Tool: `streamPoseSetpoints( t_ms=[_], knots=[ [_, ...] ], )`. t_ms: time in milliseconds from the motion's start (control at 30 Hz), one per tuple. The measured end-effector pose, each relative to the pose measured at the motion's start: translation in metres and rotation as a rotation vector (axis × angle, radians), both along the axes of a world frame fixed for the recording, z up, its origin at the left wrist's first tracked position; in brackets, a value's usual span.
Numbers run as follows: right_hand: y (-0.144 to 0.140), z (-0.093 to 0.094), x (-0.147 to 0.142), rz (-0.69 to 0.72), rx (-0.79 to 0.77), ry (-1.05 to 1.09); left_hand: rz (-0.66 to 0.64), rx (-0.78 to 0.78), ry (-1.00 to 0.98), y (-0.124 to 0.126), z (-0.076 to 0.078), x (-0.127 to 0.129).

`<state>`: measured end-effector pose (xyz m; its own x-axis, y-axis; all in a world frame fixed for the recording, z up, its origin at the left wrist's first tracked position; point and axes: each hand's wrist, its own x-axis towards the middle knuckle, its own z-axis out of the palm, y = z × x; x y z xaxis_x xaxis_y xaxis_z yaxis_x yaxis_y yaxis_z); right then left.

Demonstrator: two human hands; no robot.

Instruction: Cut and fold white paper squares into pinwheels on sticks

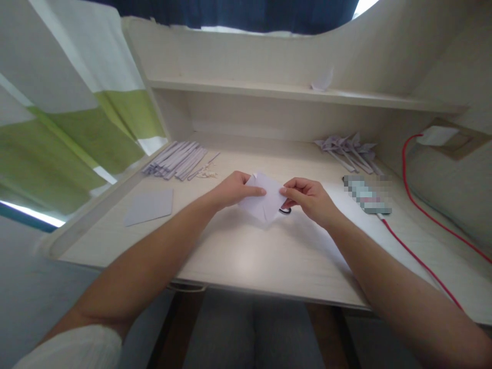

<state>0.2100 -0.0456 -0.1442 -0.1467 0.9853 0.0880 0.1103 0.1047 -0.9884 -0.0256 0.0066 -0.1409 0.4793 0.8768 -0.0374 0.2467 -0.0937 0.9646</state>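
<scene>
A sheet of white paper [263,202] with crease lines is held up over the middle of the desk. My left hand [238,190] pinches its left side, thumb on top. At its right edge, my right hand [307,197] grips the paper between thumb and fingers. Part of a dark loop, perhaps a scissors handle [285,210], shows on the desk just under my right hand; the rest of it is hidden.
On the left lie a stack of paper squares [149,206] and a pile of narrow paper strips [177,160], with small scraps [207,171] beside them. Folded paper pinwheel-like pieces on sticks [349,148] lie back right. A phone [367,195] on a red cable [418,260] is at the right.
</scene>
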Motion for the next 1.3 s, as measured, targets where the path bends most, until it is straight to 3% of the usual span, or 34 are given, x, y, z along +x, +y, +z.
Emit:
streamPoseSetpoints(
  t_ms=[100,267,333,567,900,1300],
  knots=[
    [-0.001,0.001,-0.001,-0.010,-0.021,0.018,0.105,0.024,-0.064,-0.001,-0.002,0.005],
    [-0.005,0.002,-0.001,0.198,-0.107,-0.067,0.248,0.023,-0.181,-0.001,0.005,0.004],
    [-0.006,0.000,-0.001,0.238,-0.090,-0.110,0.258,0.012,-0.172,0.000,0.005,0.004],
    [-0.005,-0.004,-0.002,0.133,-0.002,-0.105,0.238,0.020,-0.232,-0.003,0.006,0.005],
    [-0.009,0.003,-0.005,0.142,0.053,-0.078,0.250,0.060,-0.297,-0.012,0.013,0.008],
    [-0.008,0.005,0.000,0.121,0.028,-0.056,0.265,0.058,-0.228,-0.011,0.009,0.007]
  ],
)
